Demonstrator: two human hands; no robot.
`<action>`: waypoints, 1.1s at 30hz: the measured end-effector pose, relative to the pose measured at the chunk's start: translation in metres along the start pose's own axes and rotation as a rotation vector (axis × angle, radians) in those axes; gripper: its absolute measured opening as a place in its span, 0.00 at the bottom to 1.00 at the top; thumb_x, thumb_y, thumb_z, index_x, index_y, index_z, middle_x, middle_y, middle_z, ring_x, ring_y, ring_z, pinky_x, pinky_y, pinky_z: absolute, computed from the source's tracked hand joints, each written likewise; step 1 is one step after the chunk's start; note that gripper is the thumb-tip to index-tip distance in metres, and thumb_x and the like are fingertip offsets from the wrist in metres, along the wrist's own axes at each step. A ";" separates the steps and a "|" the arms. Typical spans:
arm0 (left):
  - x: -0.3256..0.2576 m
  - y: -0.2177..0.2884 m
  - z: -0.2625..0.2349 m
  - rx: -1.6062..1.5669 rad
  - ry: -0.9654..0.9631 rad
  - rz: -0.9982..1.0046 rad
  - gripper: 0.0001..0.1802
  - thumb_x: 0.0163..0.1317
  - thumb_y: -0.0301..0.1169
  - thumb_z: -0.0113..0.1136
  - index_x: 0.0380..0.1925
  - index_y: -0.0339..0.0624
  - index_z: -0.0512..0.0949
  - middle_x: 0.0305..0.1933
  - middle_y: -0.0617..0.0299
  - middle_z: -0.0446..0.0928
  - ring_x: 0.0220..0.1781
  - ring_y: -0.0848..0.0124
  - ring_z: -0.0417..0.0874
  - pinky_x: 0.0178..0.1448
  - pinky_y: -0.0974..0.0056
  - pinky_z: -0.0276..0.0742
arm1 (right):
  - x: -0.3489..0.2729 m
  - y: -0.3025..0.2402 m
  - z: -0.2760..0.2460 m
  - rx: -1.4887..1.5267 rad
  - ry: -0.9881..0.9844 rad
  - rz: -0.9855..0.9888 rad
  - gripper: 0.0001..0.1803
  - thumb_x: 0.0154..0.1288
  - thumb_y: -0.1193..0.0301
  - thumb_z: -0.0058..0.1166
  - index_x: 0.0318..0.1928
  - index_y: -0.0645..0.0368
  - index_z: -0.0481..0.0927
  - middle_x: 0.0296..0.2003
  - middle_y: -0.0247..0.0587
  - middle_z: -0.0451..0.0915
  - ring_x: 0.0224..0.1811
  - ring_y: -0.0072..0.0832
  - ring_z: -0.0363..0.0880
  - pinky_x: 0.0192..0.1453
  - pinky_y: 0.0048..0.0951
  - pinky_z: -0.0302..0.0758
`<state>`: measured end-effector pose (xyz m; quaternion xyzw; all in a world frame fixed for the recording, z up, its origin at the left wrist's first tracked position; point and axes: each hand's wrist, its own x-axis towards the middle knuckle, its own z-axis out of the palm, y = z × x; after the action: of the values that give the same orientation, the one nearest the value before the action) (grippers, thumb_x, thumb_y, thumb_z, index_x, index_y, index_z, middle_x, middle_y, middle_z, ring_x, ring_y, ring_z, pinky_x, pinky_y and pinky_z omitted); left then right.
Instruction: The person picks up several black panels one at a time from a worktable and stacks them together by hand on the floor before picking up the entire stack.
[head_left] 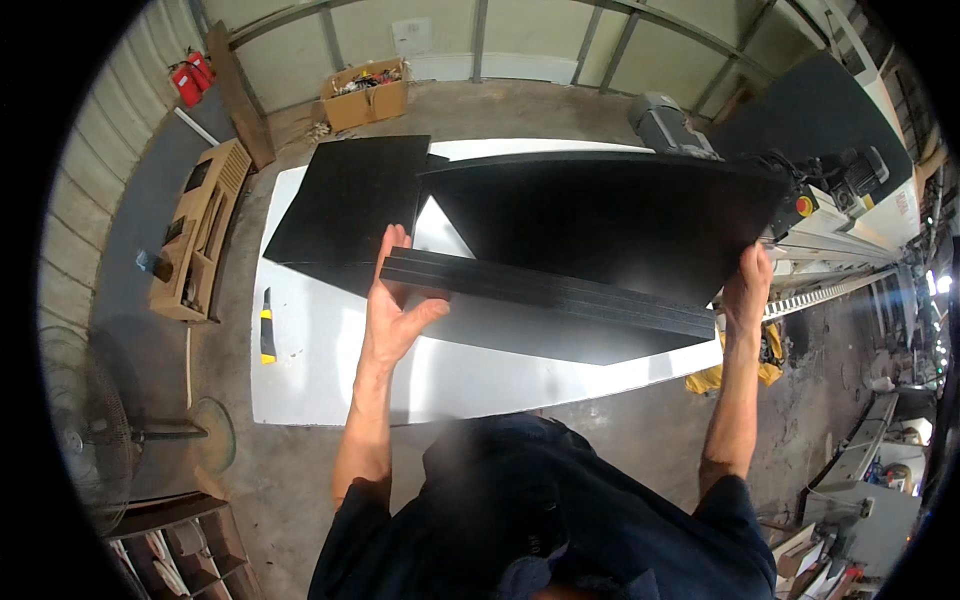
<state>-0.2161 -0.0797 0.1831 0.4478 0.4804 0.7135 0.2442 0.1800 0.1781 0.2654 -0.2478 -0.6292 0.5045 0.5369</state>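
A stack of black sheets [610, 215] lies over the white table, its layered near edge facing me. My left hand [398, 310] presses against the stack's left end, with the thumb spread in front and the fingers upright along the corner. At the right end, my right hand [748, 288] grips the edge, and part of its fingers is hidden. A second black stack [350, 195] rests on the table's left part, beyond my left hand. Near the table's left edge lies a yellow and black utility knife [267, 328], apart from both hands.
The white table [310, 390] stands before me. A cardboard box [367, 100] with mixed items sits behind it. To the left are a wooden cabinet [200, 235] and a fan [95, 435]. Machinery with a red stop button [804, 206] borders the right side, near a yellow bag [705, 381].
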 end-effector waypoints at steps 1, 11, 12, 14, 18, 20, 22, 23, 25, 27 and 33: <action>0.001 0.002 0.000 -0.019 -0.025 -0.032 0.59 0.45 0.34 0.79 0.72 0.35 0.51 0.74 0.42 0.57 0.77 0.54 0.56 0.77 0.52 0.52 | -0.013 0.019 -0.011 0.102 0.036 0.024 0.25 0.68 0.58 0.57 0.55 0.67 0.75 0.51 0.39 0.77 0.52 0.26 0.74 0.58 0.30 0.68; 0.001 0.006 -0.003 -0.116 -0.077 -0.117 0.51 0.44 0.30 0.79 0.68 0.36 0.62 0.68 0.49 0.67 0.71 0.59 0.66 0.76 0.53 0.56 | -0.113 0.127 -0.026 0.448 0.175 0.143 0.20 0.68 0.63 0.56 0.53 0.65 0.76 0.43 0.41 0.83 0.40 0.27 0.83 0.45 0.28 0.80; 0.001 0.005 -0.002 -0.101 -0.075 -0.125 0.50 0.44 0.30 0.79 0.68 0.36 0.62 0.68 0.50 0.68 0.71 0.60 0.67 0.75 0.54 0.58 | -0.116 0.135 -0.029 0.464 0.183 0.140 0.20 0.67 0.64 0.56 0.52 0.65 0.76 0.42 0.41 0.83 0.40 0.27 0.83 0.45 0.29 0.81; 0.003 0.001 -0.004 -0.076 -0.082 -0.145 0.49 0.44 0.30 0.79 0.67 0.36 0.63 0.67 0.52 0.68 0.70 0.61 0.68 0.73 0.55 0.60 | -0.129 0.161 -0.027 0.549 0.206 0.211 0.22 0.67 0.62 0.56 0.55 0.62 0.75 0.48 0.41 0.81 0.49 0.31 0.79 0.54 0.35 0.76; -0.002 0.005 0.006 -0.077 -0.006 -0.145 0.47 0.46 0.34 0.78 0.66 0.37 0.66 0.59 0.58 0.75 0.59 0.68 0.76 0.62 0.61 0.73 | -0.151 0.172 -0.005 0.563 0.296 0.321 0.27 0.67 0.55 0.55 0.60 0.59 0.73 0.55 0.40 0.78 0.60 0.35 0.73 0.65 0.41 0.68; 0.000 0.009 0.014 -0.175 0.015 -0.094 0.46 0.47 0.35 0.79 0.65 0.36 0.66 0.56 0.60 0.76 0.56 0.68 0.77 0.61 0.61 0.73 | -0.154 0.171 0.007 0.465 0.301 0.361 0.29 0.68 0.52 0.53 0.61 0.59 0.72 0.57 0.40 0.76 0.60 0.36 0.72 0.64 0.40 0.69; 0.003 0.008 0.017 -0.066 -0.019 -0.121 0.41 0.47 0.36 0.78 0.60 0.36 0.71 0.49 0.61 0.78 0.49 0.71 0.78 0.55 0.63 0.75 | -0.154 0.177 0.002 0.503 0.248 0.351 0.31 0.70 0.49 0.49 0.63 0.60 0.70 0.59 0.39 0.74 0.61 0.35 0.71 0.64 0.39 0.68; 0.003 0.007 0.014 -0.011 -0.041 -0.129 0.38 0.47 0.36 0.78 0.58 0.36 0.73 0.46 0.62 0.79 0.45 0.72 0.79 0.52 0.64 0.75 | -0.158 0.181 0.001 0.457 0.248 0.374 0.32 0.71 0.48 0.47 0.63 0.60 0.69 0.60 0.40 0.73 0.62 0.35 0.70 0.65 0.39 0.68; 0.002 -0.004 0.012 0.055 0.045 -0.180 0.24 0.46 0.36 0.77 0.41 0.38 0.78 0.37 0.64 0.79 0.36 0.75 0.77 0.44 0.68 0.74 | -0.168 0.214 -0.023 0.115 0.266 0.364 0.33 0.73 0.46 0.42 0.64 0.61 0.67 0.60 0.40 0.72 0.62 0.35 0.69 0.66 0.39 0.66; 0.000 -0.003 0.011 0.039 0.053 -0.122 0.18 0.48 0.27 0.66 0.42 0.37 0.78 0.36 0.66 0.77 0.35 0.77 0.76 0.41 0.70 0.72 | -0.173 0.216 -0.020 -0.091 0.330 0.368 0.39 0.73 0.40 0.32 0.64 0.63 0.67 0.57 0.42 0.73 0.58 0.32 0.70 0.62 0.34 0.68; -0.005 -0.011 0.014 -0.073 0.082 -0.063 0.17 0.49 0.22 0.58 0.42 0.36 0.77 0.36 0.68 0.75 0.35 0.79 0.72 0.41 0.72 0.68 | -0.158 0.119 0.043 -0.034 0.476 0.402 0.42 0.71 0.35 0.16 0.41 0.59 0.73 0.28 0.34 0.74 0.30 0.25 0.67 0.38 0.28 0.67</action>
<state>-0.2024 -0.0731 0.1731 0.3935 0.4776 0.7403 0.2627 0.1600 0.0709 0.0949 -0.4872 -0.4324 0.5178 0.5546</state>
